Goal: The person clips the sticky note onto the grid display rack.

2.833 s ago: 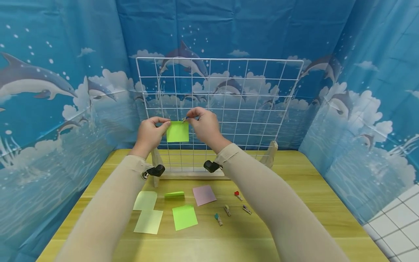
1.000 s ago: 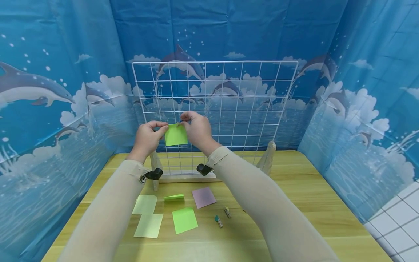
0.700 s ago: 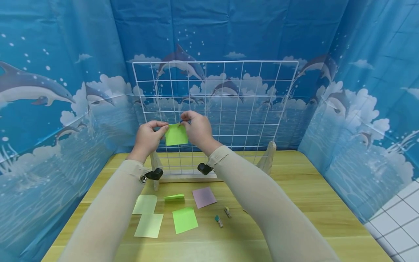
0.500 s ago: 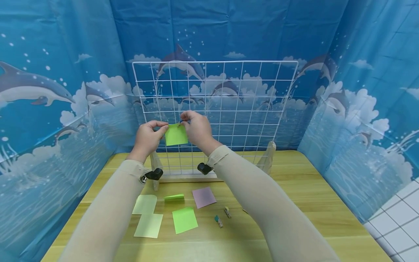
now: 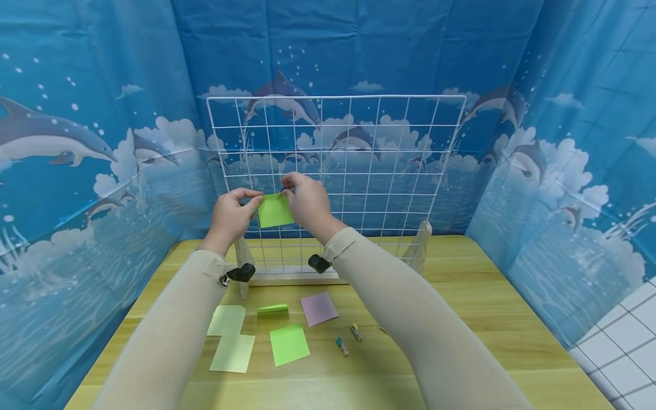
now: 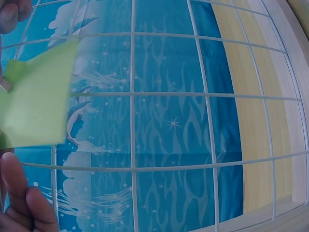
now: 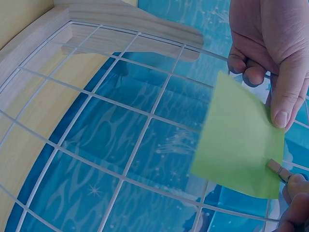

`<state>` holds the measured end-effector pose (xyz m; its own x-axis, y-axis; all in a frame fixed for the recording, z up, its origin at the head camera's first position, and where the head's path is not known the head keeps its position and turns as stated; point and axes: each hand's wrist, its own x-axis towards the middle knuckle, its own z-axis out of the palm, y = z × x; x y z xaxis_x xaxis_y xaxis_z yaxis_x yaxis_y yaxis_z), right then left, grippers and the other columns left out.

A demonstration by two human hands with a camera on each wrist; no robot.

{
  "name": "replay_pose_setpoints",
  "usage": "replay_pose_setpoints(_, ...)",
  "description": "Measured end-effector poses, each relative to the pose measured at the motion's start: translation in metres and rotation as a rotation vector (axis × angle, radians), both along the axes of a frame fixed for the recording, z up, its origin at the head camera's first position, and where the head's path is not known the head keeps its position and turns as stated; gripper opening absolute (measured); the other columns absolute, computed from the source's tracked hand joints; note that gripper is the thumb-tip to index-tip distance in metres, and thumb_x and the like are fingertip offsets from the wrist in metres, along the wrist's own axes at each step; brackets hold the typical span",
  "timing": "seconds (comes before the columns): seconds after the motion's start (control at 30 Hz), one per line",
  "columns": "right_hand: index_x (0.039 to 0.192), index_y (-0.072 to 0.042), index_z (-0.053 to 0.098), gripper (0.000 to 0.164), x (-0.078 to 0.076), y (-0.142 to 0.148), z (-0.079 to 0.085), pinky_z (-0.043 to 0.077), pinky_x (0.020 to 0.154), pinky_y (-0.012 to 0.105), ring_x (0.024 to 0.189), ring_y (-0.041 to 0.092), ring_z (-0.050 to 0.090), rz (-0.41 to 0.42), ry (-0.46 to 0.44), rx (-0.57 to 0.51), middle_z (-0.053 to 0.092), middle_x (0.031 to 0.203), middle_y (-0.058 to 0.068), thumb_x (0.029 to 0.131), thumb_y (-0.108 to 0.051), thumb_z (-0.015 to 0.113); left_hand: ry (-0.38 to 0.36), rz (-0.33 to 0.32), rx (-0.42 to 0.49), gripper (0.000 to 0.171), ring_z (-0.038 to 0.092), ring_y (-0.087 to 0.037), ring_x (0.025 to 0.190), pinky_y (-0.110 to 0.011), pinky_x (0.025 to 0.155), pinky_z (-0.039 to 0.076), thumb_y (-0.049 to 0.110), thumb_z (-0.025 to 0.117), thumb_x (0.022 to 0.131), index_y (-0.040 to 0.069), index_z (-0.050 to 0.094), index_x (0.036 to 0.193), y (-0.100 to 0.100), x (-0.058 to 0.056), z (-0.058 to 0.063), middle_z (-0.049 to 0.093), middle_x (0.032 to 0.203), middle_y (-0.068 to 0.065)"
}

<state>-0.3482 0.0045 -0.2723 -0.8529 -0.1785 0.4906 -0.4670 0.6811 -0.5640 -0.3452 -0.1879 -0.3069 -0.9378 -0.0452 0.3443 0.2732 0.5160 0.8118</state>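
Note:
Against the front of a white wire grid, my left hand pinches the upper left corner of a bright green sticky note. My right hand pinches a small wooden clothespin at the note's top edge, toward its right end. In the right wrist view the clothespin's tip overlaps the note, and the fingers cover its other end. The left wrist view has the note at its left side, wires behind it.
On the wooden table lie pale yellow notes, a folded green note, a flat green note and a purple note. Clothespins, one teal-topped and one yellow-topped, lie near my right forearm. Wooden feet support the grid.
Over the last seconds the head view has shifted slightly, and my right forearm now covers the red-heart clothespin. Lately the note's right side has tilted up a little; both hands have barely moved.

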Motion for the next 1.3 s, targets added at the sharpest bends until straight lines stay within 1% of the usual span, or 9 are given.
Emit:
replay_pose_setpoints(0.1,0.133,-0.014,0.070,0.026,0.0002,0.0006,0.0005,0.063,0.088,0.033,0.104,0.020,0.074,-0.004,0.006,0.005,0.075,0.126,0.003,0.108,-0.017,0.062,-0.010,-0.009,0.005,0.032,0.050,-0.021,0.057,-0.033,0.045,0.039,0.045,0.060,0.107,0.022,0.075,0.125,0.0000,-0.0001,0.0002,0.071,0.106,-0.014)
replay_pose_setpoints(0.27,0.132,-0.015,0.070,0.026,0.0011,0.0016,0.0013,0.063,0.085,0.032,0.101,0.020,0.074,0.004,0.029,-0.010,0.075,0.126,0.003,0.108,-0.017,0.062,-0.005,-0.019,0.003,0.034,0.061,-0.023,0.079,-0.034,0.047,0.041,0.044,0.059,0.108,0.020,0.074,0.126,-0.0006,0.0004,0.0016,0.069,0.122,-0.010)
replay_pose_setpoints(0.33,0.132,-0.015,0.070,0.025,0.0017,0.0018,0.0016,0.063,0.084,0.032,0.099,0.020,0.074,0.007,0.033,-0.014,0.075,0.126,0.003,0.108,-0.017,0.062,-0.001,-0.015,0.002,0.034,0.062,-0.025,0.082,-0.034,0.048,0.041,0.044,0.059,0.108,0.019,0.075,0.126,-0.0006,0.0005,0.0020,0.069,0.121,-0.012)
replay_pose_setpoints(0.5,0.134,-0.014,0.069,0.027,0.0020,0.0023,0.0020,0.062,0.085,0.031,0.103,0.020,0.074,0.012,0.020,-0.017,0.074,0.127,0.003,0.108,-0.016,0.061,-0.001,-0.001,0.002,0.034,0.059,-0.026,0.078,-0.033,0.048,0.042,0.043,0.059,0.108,0.019,0.075,0.125,0.0003,0.0009,0.0016,0.069,0.107,-0.014)
replay_pose_setpoints(0.57,0.134,-0.013,0.069,0.027,0.0017,0.0024,0.0019,0.063,0.086,0.031,0.105,0.020,0.074,0.012,0.016,-0.020,0.074,0.127,0.004,0.108,-0.016,0.061,0.000,0.002,0.003,0.033,0.059,-0.026,0.078,-0.032,0.048,0.041,0.043,0.059,0.108,0.019,0.075,0.124,0.0005,0.0012,0.0015,0.069,0.106,-0.013)
replay_pose_setpoints(0.87,0.134,-0.013,0.069,0.027,0.0030,0.0033,0.0019,0.062,0.084,0.031,0.103,0.020,0.073,0.012,0.021,-0.025,0.074,0.127,0.003,0.108,-0.017,0.061,-0.015,-0.005,-0.014,0.035,0.061,-0.024,0.080,-0.033,0.048,0.041,0.045,0.058,0.108,0.019,0.075,0.126,-0.0011,0.0026,0.0016,0.069,0.116,-0.013)
replay_pose_setpoints(1.03,0.134,-0.016,0.069,0.027,0.0038,0.0030,0.0036,0.060,0.080,0.030,0.102,0.019,0.073,-0.002,0.004,-0.025,0.074,0.128,0.001,0.108,-0.018,0.061,-0.027,-0.013,-0.032,0.033,0.058,-0.024,0.072,-0.034,0.048,0.042,0.043,0.057,0.109,0.020,0.074,0.126,-0.0021,0.0015,0.0018,0.070,0.110,-0.012)
replay_pose_setpoints(1.2,0.134,-0.015,0.069,0.027,0.0035,0.0032,0.0048,0.058,0.078,0.030,0.098,0.018,0.073,-0.012,0.017,-0.009,0.074,0.128,0.000,0.108,-0.017,0.062,-0.024,-0.007,-0.055,0.031,0.053,-0.024,0.062,-0.034,0.048,0.043,0.041,0.055,0.110,0.019,0.072,0.125,-0.0002,0.0019,0.0028,0.069,0.104,-0.013)
replay_pose_setpoints(1.3,0.135,-0.015,0.069,0.028,0.0034,0.0033,0.0054,0.057,0.075,0.029,0.098,0.018,0.073,-0.008,0.011,0.001,0.074,0.128,0.001,0.108,-0.018,0.062,-0.018,0.002,-0.063,0.030,0.054,-0.024,0.062,-0.034,0.048,0.043,0.039,0.054,0.111,0.018,0.071,0.124,0.0021,0.0026,0.0036,0.069,0.102,-0.013)
